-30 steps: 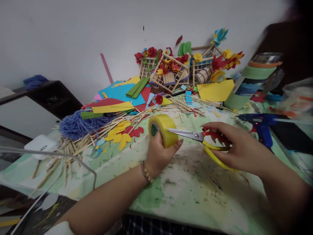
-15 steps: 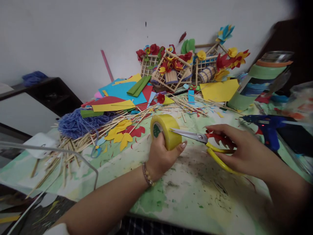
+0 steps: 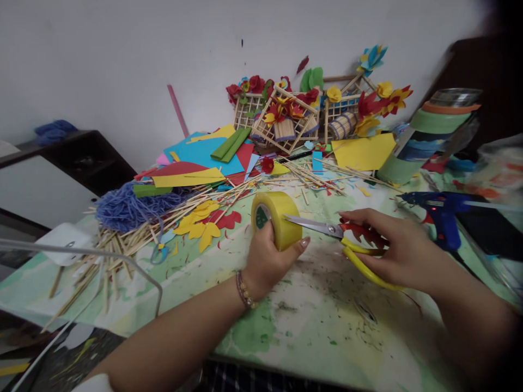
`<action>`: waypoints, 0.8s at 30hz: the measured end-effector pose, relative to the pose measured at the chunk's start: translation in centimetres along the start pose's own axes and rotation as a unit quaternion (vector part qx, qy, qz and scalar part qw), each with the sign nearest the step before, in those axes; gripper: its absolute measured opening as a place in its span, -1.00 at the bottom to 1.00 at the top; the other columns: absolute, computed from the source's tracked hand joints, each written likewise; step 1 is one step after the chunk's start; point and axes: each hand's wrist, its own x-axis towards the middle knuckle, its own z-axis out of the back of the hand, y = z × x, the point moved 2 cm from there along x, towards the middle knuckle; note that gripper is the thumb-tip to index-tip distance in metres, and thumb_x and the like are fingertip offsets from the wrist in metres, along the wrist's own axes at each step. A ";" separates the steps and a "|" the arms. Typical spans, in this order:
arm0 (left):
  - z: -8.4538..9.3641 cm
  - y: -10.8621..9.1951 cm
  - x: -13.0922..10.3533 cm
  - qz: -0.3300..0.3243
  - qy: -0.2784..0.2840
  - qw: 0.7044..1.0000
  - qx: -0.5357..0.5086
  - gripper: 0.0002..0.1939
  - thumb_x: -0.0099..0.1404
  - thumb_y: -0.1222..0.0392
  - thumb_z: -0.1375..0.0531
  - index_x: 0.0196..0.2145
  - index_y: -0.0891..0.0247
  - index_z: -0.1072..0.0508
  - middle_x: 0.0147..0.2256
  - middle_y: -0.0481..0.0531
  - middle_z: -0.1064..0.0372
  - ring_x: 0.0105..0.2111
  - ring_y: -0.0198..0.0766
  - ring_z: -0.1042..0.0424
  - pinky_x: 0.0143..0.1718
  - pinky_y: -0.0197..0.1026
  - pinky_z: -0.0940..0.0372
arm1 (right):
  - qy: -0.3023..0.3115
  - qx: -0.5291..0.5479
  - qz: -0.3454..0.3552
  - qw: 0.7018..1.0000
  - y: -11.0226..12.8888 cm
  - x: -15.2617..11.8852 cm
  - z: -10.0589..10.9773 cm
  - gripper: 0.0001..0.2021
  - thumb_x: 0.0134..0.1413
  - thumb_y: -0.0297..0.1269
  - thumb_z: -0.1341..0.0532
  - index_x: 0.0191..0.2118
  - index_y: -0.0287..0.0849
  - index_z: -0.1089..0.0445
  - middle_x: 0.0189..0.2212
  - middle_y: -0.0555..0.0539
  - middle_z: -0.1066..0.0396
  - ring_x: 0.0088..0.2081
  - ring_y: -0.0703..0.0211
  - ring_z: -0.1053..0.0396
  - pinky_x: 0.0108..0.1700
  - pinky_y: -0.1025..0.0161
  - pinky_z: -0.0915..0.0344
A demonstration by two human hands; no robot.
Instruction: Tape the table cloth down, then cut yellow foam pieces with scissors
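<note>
Near the middle of the frame the left hand (image 3: 267, 258) is wrapped around a yellow tape roll (image 3: 275, 218), thumb along its right side and fingers closed behind it, holding it on edge just above the table (image 3: 327, 326). To the right, the right hand (image 3: 392, 250) is closed through the red and yellow handles of a pair of scissors (image 3: 327, 228), whose blades come in from the right and touch the roll's outer face. Whether the blades are parted or shut against the tape is too fine to tell.

The main hazard, as I judge it, is the thumb: its tip lies just beside the blade tips, so a slip along the slick tape could nick it. A push too hard could also gouge several layers, or twist the roll out of the grip.

Outward from the hands, loose bamboo sticks (image 3: 134, 234) and yellow paper petals (image 3: 202, 220) lie at centre left, next to a blue yarn bundle (image 3: 126, 209). A blue glue gun (image 3: 441, 215) with a small red light showing lies at the right edge, near the right forearm; a wide elbow movement might knock it. Paper flower frames (image 3: 286, 120) stand against the wall at upper centre
</note>
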 end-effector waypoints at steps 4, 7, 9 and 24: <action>-0.1 -0.3 -0.1 0.007 0.025 1.000 0.017 -0.59 0.07 0.02 -0.33 -0.21 0.31 -0.38 -0.34 0.08 -0.45 -0.38 -0.20 -0.42 -0.36 -0.19 -0.35 | 0.002 0.041 -0.008 0.999 0.8 0.2 -0.6 -0.52 -0.01 0.00 -0.23 0.03 -0.08 -0.31 -0.29 -0.11 -0.42 -0.44 0.11 -0.32 -0.50 0.19 -0.29; -0.4 -0.7 -0.3 0.001 0.075 0.995 0.062 -0.65 0.05 0.03 -0.33 -0.30 0.31 -0.39 -0.39 0.07 -0.44 -0.41 -0.20 -0.41 -0.39 -0.20 -0.33 | -0.002 0.079 -0.004 0.997 1.4 0.2 -0.5 -0.52 -0.02 -0.02 -0.23 0.02 -0.09 -0.32 -0.32 -0.10 -0.41 -0.48 0.15 -0.29 -0.55 0.23 -0.26; -0.4 -0.8 -0.3 0.015 0.073 0.996 0.049 -0.66 0.05 0.02 -0.33 -0.35 0.30 -0.37 -0.44 0.03 -0.40 -0.46 -0.24 -0.38 -0.46 -0.24 -0.30 | -0.022 0.079 -0.006 0.997 1.1 0.1 -0.1 -0.51 -0.03 0.00 -0.23 0.03 -0.09 -0.32 -0.31 -0.10 -0.41 -0.50 0.17 -0.28 -0.57 0.24 -0.25; 0.3 -0.8 0.2 0.034 0.040 0.998 -0.031 -0.60 0.02 -0.01 -0.36 -0.31 0.31 -0.36 -0.44 -0.03 -0.31 -0.49 -0.36 -0.25 -0.49 -0.31 -0.21 | -0.108 -0.080 0.068 0.989 -0.5 0.2 0.8 -0.43 -0.03 -0.09 -0.26 0.11 -0.17 -0.23 -0.11 -0.20 -0.37 -0.16 -0.05 -0.35 -0.17 0.03 -0.34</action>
